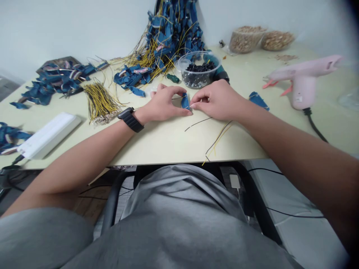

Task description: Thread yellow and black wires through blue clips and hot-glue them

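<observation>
My left hand, with a black band on its wrist, grips a small blue piece between thumb and forefinger, just above the table. A thin wire runs behind the piece towards the left palm. My right hand is closed in a pinch at the piece's right edge; what lies between its fingertips is too small to make out. Black and yellow wires trail from beneath the right hand towards the table's front edge. Another blue piece lies right of the right wrist.
A tub of small black parts stands beyond my hands, near a green object. Left lie a yellow-black wire bundle, blue pieces and a white box. A tall blue heap stands behind. Right is a pink glue gun.
</observation>
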`<action>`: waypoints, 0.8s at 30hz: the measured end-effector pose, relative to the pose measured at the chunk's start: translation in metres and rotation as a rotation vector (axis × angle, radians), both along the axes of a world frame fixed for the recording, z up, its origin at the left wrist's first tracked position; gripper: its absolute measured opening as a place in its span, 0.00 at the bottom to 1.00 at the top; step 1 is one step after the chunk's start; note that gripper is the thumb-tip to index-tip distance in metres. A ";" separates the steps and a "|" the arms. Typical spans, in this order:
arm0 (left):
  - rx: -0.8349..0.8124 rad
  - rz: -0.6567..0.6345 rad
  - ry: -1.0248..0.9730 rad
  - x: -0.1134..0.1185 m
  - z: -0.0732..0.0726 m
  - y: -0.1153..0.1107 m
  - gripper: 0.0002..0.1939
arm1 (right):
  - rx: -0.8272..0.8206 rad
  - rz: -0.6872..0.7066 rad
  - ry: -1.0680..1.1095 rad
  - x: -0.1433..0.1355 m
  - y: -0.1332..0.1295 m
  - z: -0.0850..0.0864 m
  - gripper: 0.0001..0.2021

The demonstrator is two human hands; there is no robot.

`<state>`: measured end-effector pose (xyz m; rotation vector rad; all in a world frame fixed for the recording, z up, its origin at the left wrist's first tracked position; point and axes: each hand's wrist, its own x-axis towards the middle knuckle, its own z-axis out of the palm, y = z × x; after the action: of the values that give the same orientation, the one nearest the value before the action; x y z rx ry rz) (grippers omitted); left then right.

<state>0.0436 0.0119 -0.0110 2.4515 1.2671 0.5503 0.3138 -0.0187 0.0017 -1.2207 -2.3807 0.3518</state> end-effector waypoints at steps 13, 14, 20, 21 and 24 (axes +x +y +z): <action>0.021 -0.082 -0.011 -0.007 -0.003 0.009 0.49 | -0.196 -0.029 0.121 -0.004 0.002 0.003 0.12; 0.020 -0.084 -0.011 -0.007 -0.004 0.010 0.49 | -0.211 -0.027 0.119 -0.004 0.003 0.003 0.13; -0.001 -0.120 -0.007 -0.009 -0.002 0.013 0.50 | -0.273 -0.038 0.080 -0.003 0.005 0.007 0.13; -0.003 -0.128 -0.015 -0.009 -0.002 0.013 0.51 | -0.250 -0.053 0.068 -0.003 0.003 0.008 0.13; -0.007 -0.139 -0.032 -0.009 -0.001 0.013 0.51 | -0.133 -0.076 0.047 0.001 -0.003 0.010 0.10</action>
<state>0.0344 0.0251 -0.0121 2.4916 1.0741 0.5439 0.3145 -0.0221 0.0119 -1.3435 -2.2953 0.5158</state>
